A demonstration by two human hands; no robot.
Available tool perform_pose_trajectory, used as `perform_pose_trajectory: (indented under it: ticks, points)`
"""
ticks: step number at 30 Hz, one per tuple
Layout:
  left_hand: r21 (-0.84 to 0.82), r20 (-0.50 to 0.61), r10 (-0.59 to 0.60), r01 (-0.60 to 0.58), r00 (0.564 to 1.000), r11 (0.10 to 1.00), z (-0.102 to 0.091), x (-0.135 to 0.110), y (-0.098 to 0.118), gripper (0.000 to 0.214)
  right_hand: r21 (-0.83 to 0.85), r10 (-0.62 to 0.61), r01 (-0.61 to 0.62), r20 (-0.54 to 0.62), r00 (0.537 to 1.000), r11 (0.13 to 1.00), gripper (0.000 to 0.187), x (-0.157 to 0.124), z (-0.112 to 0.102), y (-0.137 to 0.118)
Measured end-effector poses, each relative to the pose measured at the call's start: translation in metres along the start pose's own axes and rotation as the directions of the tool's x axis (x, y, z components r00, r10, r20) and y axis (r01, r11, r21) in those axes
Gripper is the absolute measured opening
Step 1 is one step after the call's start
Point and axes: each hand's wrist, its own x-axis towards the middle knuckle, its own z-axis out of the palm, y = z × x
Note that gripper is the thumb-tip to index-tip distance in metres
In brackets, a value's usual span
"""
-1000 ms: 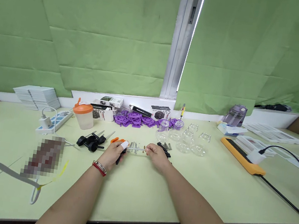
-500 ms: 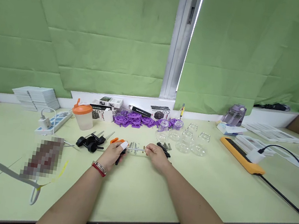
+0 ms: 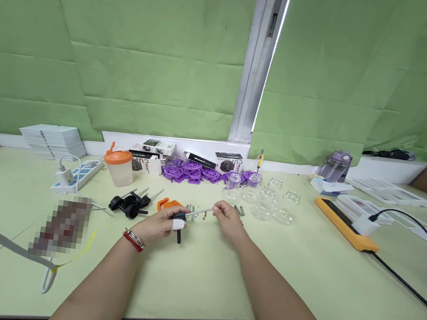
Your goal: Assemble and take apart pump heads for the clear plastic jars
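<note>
My left hand (image 3: 159, 224), with a white wrap on one finger, is closed around a black plastic part (image 3: 179, 235). A thin metal rod (image 3: 199, 212) sticks out from that part toward the right. At the rod's far end, the fingertips of my right hand (image 3: 229, 223) are pinched together; anything small between them is hidden. Just behind the hands lie orange plastic pieces (image 3: 166, 204), several screws (image 3: 193, 212) and small brass-coloured bits (image 3: 205, 215). Springs (image 3: 241, 211) lie beyond my right hand. More black parts with metal rods (image 3: 132, 204) rest to the left.
Purple plastic parts (image 3: 193, 172) are heaped at the back by small boxes (image 3: 229, 161). Clear glass-like cups (image 3: 266, 202) stand right of centre. An orange-lidded cup (image 3: 120, 167) and a white power strip (image 3: 89, 173) are left; an orange power strip (image 3: 343, 222) is right.
My left hand has turned and shifted slightly left and down, bringing the black part into fuller view. The rod now slants up toward my right hand, which has moved slightly right and up.
</note>
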Motion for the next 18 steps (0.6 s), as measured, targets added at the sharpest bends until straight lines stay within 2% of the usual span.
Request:
perform_pose_trajectory:
  ticks: [2, 4, 5, 6, 7, 9, 12, 14, 16, 18]
  points:
    - [0.023, 0.026, 0.001, -0.001, 1.000, 1.000, -0.001, -0.001, 0.005, 0.037, 0.034, -0.005, 0.006, -0.034, 0.999, 0.999, 0.022, 0.000, -0.001, -0.002]
    - [0.019, -0.110, -0.020, 0.023, 0.994, 1.000, -0.002, 0.005, 0.010, 0.031, 0.090, 0.020, -0.013, -0.080, 0.997, 0.996, 0.027, 0.000, -0.001, -0.004]
    - [0.014, -0.214, -0.041, 0.045, 0.976, 0.999, -0.004, 0.010, 0.013, 0.030, 0.115, 0.044, -0.032, -0.104, 0.994, 0.993, 0.031, 0.000, -0.001, -0.005]
    - [0.009, -0.351, -0.079, 0.088, 0.933, 0.996, -0.007, 0.018, 0.015, 0.030, 0.132, 0.068, -0.052, -0.123, 0.990, 0.990, 0.034, 0.000, -0.002, -0.005]
    - [0.013, -0.434, -0.097, 0.114, 0.896, 0.993, -0.010, 0.028, 0.017, 0.032, 0.139, 0.089, -0.070, -0.134, 0.987, 0.988, 0.037, 0.000, -0.002, -0.006]
    - [0.040, -0.513, -0.125, 0.169, 0.849, 0.985, -0.019, 0.051, 0.020, 0.034, 0.135, 0.109, -0.090, -0.141, 0.984, 0.987, 0.038, 0.000, -0.004, -0.007]
    - [0.124, -0.597, -0.160, 0.287, 0.786, 0.950, -0.032, 0.090, 0.019, 0.034, 0.137, 0.107, -0.090, -0.126, 0.986, 0.986, 0.038, -0.001, -0.005, -0.008]
    - [0.206, -0.628, -0.156, 0.356, 0.763, 0.912, -0.038, 0.112, 0.016, 0.034, 0.139, 0.100, -0.085, -0.111, 0.989, 0.987, 0.038, -0.001, -0.004, -0.009]
    - [0.293, -0.637, -0.136, 0.401, 0.758, 0.868, -0.040, 0.127, 0.011, 0.035, 0.139, 0.094, -0.081, -0.092, 0.991, 0.987, 0.038, -0.002, -0.004, -0.010]
    - [0.379, -0.624, -0.100, 0.412, 0.775, 0.828, -0.039, 0.137, 0.004, 0.035, 0.132, 0.091, -0.081, -0.071, 0.993, 0.988, 0.037, -0.002, -0.004, -0.010]
